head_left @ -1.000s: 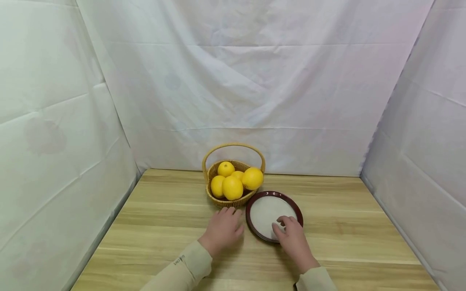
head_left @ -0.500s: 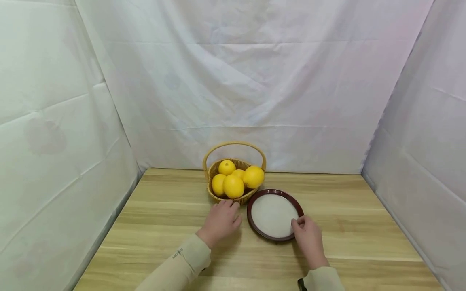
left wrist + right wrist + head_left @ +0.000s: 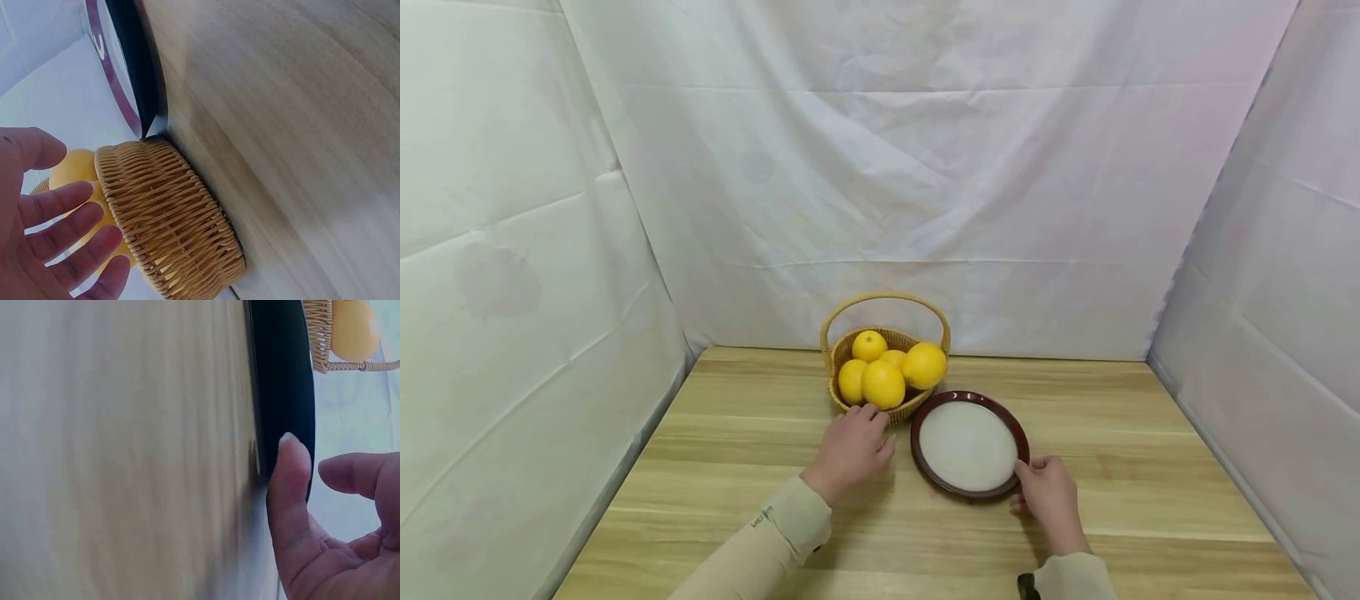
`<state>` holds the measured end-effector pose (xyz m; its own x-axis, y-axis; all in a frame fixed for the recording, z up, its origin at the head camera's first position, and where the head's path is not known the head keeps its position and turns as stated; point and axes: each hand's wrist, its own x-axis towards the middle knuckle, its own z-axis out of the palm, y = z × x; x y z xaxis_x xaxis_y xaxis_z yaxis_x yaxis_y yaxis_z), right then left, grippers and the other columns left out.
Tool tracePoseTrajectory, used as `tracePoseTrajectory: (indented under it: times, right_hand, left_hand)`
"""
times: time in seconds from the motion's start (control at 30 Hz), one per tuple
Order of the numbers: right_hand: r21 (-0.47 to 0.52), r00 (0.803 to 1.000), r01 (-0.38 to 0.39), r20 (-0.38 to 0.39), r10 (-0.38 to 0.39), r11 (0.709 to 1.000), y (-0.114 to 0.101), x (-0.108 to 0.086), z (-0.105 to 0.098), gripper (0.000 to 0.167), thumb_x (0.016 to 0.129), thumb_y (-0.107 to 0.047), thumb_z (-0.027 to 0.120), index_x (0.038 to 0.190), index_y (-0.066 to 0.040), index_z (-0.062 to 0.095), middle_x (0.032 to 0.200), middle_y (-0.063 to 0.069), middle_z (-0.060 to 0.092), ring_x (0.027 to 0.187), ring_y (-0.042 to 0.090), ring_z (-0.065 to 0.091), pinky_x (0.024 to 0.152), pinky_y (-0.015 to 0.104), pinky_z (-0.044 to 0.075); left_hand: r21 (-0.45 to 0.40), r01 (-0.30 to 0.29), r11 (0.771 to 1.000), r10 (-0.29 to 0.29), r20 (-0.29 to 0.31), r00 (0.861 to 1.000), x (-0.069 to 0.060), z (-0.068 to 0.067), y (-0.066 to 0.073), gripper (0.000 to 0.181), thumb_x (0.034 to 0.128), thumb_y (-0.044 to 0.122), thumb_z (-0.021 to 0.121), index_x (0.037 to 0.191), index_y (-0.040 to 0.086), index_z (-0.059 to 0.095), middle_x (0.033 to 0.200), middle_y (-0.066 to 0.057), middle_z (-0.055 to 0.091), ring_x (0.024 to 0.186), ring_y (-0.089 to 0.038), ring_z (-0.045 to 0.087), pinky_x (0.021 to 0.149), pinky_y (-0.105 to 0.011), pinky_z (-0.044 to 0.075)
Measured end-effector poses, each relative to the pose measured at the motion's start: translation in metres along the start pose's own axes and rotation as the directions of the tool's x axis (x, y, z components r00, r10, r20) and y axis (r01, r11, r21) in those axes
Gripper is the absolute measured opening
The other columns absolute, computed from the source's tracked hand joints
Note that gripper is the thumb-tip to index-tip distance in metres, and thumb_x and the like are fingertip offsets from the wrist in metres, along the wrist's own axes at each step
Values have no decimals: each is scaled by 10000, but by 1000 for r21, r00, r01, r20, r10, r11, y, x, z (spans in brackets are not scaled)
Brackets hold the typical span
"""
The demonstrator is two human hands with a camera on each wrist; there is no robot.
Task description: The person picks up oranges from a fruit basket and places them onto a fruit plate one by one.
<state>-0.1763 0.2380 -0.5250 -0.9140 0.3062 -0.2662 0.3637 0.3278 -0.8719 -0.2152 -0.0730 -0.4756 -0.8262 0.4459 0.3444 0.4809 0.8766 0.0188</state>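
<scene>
Left hand (image 3: 850,447) hangs spread by basket (image 3: 175,219) of fruit (image 3: 883,384), which crowds plate (image 3: 967,446) that right hand (image 3: 1049,492) pinches; bench (image 3: 737,450) beneath, cloth (image 3: 887,167) behind.

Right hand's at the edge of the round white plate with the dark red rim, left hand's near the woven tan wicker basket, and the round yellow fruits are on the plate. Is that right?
Not quite: the head view shows the round yellow fruits in the woven tan wicker basket, not on the round white dark-red-rimmed plate. The rest stands.
</scene>
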Motion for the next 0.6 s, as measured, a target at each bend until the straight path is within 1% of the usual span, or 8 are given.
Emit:
tracePoseTrajectory:
  times: [0.07,0.1,0.17,0.27,0.37,0.5,0.6]
  right_hand:
    - [34,1000,-5,21,4,999,1,0,2,514,1020,-148,500,1381,186,352,1138,370,628,572,192,686,586,372,615]
    - [42,1000,-4,30,3,999,1,0,3,503,1018,-143,496,1373,186,358,1147,379,623,575,196,694,592,371,617]
    - [54,999,-9,41,6,999,1,1,4,472,1016,-132,484,1348,184,375,1071,354,646,579,201,704,603,368,620]
    - [58,998,-28,53,25,998,2,2,4,436,1018,-123,476,1326,173,387,938,271,663,570,195,705,610,354,620]
    - [82,997,-38,73,32,996,4,5,4,453,1031,-109,475,1358,182,358,897,228,647,572,182,696,619,353,621]
    - [158,993,-42,119,23,986,9,9,5,460,1048,-89,472,1387,184,323,890,212,629,601,183,688,632,371,623]
    - [190,990,-46,140,19,981,12,12,4,440,1051,-74,470,1382,177,323,879,210,638,613,196,690,637,380,624]
  left_hand:
    - [-1,3,1000,-3,-4,1000,0,0,-1,227,961,365,644,976,141,681,922,-9,623,782,-207,576,667,-364,531]
    - [-3,5,1000,-5,-7,1000,0,0,-2,225,961,362,645,980,141,683,928,-9,626,789,-209,581,669,-367,533]
    - [-6,5,1000,-5,-16,1000,1,0,-3,215,957,354,651,971,142,682,926,-10,629,793,-213,589,666,-369,534]
    - [-11,3,1000,-4,-28,1000,3,0,-4,200,951,344,664,957,144,672,925,-12,629,796,-214,595,664,-368,535]
    - [-23,-1,1000,0,-39,999,5,-1,-7,193,949,332,673,953,140,659,927,-17,624,788,-204,593,663,-357,532]
    - [-30,-2,1000,0,-46,999,9,-4,-10,227,950,340,674,1014,122,660,955,-28,618,784,-193,594,672,-343,534]
    - [-36,11,999,-12,-38,999,10,-5,-11,273,954,358,667,1071,111,662,987,-38,619,805,-205,603,687,-352,540]
